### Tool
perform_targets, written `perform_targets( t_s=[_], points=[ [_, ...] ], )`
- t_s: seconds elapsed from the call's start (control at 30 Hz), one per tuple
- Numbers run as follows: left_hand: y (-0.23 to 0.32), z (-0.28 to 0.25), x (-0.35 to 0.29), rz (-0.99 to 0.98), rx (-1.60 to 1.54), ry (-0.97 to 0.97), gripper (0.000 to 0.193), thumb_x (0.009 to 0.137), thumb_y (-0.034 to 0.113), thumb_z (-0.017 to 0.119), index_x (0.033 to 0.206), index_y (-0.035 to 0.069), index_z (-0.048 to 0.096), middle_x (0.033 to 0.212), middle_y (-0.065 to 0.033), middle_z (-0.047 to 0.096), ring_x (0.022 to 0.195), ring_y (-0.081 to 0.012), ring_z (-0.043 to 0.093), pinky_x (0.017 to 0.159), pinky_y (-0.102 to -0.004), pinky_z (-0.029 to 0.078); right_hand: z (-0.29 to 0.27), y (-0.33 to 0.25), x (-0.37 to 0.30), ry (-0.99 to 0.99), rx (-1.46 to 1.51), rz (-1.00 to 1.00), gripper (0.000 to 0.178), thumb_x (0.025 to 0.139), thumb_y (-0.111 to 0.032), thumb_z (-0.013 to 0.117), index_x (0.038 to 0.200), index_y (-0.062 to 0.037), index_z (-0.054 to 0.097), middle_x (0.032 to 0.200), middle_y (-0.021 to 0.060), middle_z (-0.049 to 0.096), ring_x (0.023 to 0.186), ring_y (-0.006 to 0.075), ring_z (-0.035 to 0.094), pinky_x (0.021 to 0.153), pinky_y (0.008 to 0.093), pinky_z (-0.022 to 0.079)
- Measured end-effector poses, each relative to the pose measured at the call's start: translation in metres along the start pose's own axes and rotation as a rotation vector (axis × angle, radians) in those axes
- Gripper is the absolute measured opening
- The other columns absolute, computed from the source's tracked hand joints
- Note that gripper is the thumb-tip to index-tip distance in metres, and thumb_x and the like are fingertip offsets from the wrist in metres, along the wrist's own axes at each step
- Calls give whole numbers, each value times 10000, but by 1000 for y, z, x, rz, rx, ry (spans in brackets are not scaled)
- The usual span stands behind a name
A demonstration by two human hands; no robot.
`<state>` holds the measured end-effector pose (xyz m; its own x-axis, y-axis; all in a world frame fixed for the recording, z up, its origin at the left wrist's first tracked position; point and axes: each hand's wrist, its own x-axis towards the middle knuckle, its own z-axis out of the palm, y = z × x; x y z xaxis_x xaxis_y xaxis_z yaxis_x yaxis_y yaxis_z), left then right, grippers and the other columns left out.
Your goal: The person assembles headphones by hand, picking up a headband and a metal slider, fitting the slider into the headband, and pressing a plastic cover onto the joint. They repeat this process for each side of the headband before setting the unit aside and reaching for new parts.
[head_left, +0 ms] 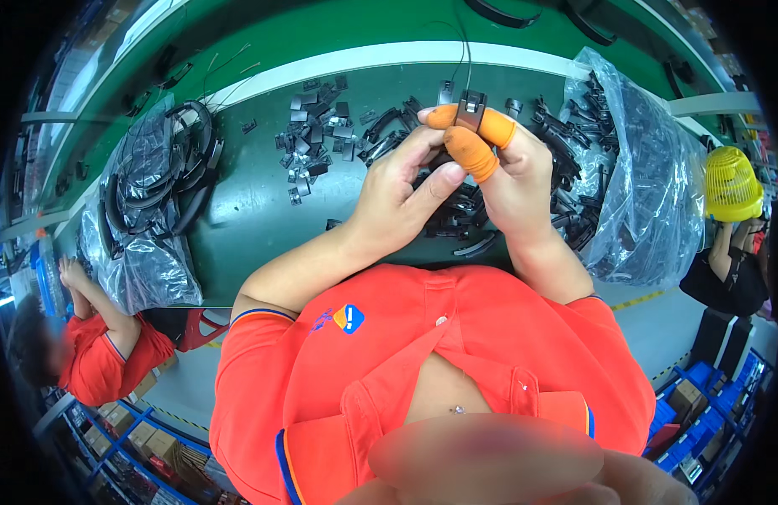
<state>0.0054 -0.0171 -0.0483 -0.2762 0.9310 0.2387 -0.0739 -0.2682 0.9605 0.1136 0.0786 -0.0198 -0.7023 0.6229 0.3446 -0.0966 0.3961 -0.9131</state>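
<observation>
At upper centre, the right hand (521, 172) pinches a black part (471, 110), probably to steady it. The left hand (395, 183) curls beside, grip unclear.

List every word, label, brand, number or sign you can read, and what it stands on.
None reads clearly.
Red shirt: blue marks beside a small emblem; too small to read.
Black part in the orange-covered fingers: no lettering can be made out.
Cardboard boxes: too small and blurred.
</observation>
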Motion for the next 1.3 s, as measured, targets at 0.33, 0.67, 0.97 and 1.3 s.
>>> perform_targets(
  t_s=[0.33, 0.67, 0.97, 1.3],
  points=[
    [-2, 10, -4, 67, -116, 35, 280, 875, 127, 431, 1110, -21, 466, 1078, -106, 505, 964, -162, 507, 836, -276, 401, 4, 6, -9, 50, -17, -142, 206, 842, -73, 572, 1020, 26, 604, 1004, 113, 634, 880, 153, 602, 772, 261, 483],
    [-4, 15, -7, 98, -11, 62, 298, 878, 151, 457, 1120, -23, 458, 1056, -106, 515, 950, -148, 513, 828, -278, 406, 10, 3, -14, 143, 155, 18, 211, 759, -41, 606, 964, -39, 659, 925, 65, 658, 843, 163, 589, 779, 256, 434],
    [-4, 20, -11, 104, -126, -11, 334, 942, 223, 425, 1181, -11, 426, 1107, -95, 499, 1014, -148, 490, 873, -275, 380, -1, 7, -16, 5, 60, -74, 209, 836, -73, 559, 1013, 23, 612, 977, 111, 639, 866, 159, 604, 786, 289, 484],
    [-13, 25, -13, 104, -212, 36, 299, 943, 216, 409, 1155, 5, 429, 1053, -72, 485, 924, -122, 490, 832, -262, 395, 2, 15, -19, 3, -141, -223, 196, 851, -90, 547, 1009, -2, 623, 970, 60, 643, 681, 40, 536, 559, 160, 409]
  ],
)
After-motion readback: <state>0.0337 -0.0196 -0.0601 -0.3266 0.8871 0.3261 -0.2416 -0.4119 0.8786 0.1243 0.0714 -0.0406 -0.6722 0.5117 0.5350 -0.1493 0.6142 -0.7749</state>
